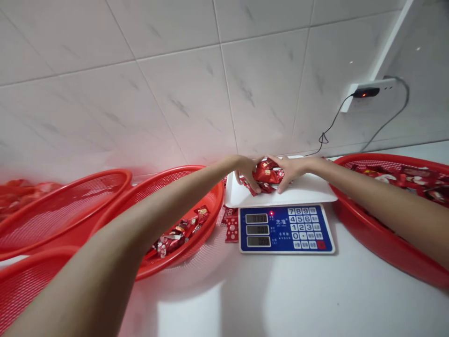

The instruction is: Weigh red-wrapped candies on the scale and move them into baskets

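A small heap of shiny red foil-wrapped sweets (266, 175) lies on the white pan of a digital weighing scale (280, 194). My left hand (248, 172) cups the heap from the left, and my right hand (287, 173) presses in from the right, fingers curled over the packets. The hands nearly meet above the pile and hide part of it. The scale's blue keypad panel (286, 229) faces me, with its several displays lit. More wrapped sweets (178, 234) lie in a red mesh basket (206, 206) left of the scale.
Red plastic mesh baskets surround the scale: a basket of sweets (393, 187) at right, others (59, 210) at left. A few loose red wrappers (231, 229) lie beside the scale. Behind rise a tiled wall (182, 93) and a wall socket (368, 93) with black cables.
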`<state>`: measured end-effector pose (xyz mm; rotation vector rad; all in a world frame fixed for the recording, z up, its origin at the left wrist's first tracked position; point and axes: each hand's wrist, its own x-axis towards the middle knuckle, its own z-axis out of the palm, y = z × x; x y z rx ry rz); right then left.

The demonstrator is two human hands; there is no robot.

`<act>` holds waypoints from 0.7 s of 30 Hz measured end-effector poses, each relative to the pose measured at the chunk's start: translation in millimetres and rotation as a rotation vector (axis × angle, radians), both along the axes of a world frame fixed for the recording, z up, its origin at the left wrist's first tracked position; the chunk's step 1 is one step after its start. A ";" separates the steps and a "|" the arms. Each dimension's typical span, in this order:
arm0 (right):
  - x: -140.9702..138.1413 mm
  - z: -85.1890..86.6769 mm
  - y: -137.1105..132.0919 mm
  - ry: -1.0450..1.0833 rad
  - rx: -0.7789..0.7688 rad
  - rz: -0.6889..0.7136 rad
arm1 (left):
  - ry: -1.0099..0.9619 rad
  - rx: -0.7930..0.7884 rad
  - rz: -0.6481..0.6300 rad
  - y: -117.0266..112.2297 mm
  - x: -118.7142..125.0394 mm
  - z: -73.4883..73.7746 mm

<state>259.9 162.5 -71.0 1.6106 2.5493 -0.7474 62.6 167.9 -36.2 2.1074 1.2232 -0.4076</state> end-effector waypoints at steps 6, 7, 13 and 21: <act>-19.9 -7.7 -8.1 0.283 -0.050 -0.042 | -0.178 -0.001 0.117 -1.4 0.9 -13.4; -23.1 -9.0 -9.9 0.318 -0.058 -0.081 | -0.203 0.016 0.143 -2.1 -0.4 -17.1; -45.3 -6.7 -22.1 0.373 0.004 -0.162 | -0.334 0.086 0.295 -14.5 -6.5 -22.6; -136.6 57.9 -34.6 0.369 0.214 -0.150 | -0.401 0.351 0.412 -46.9 -104.8 54.1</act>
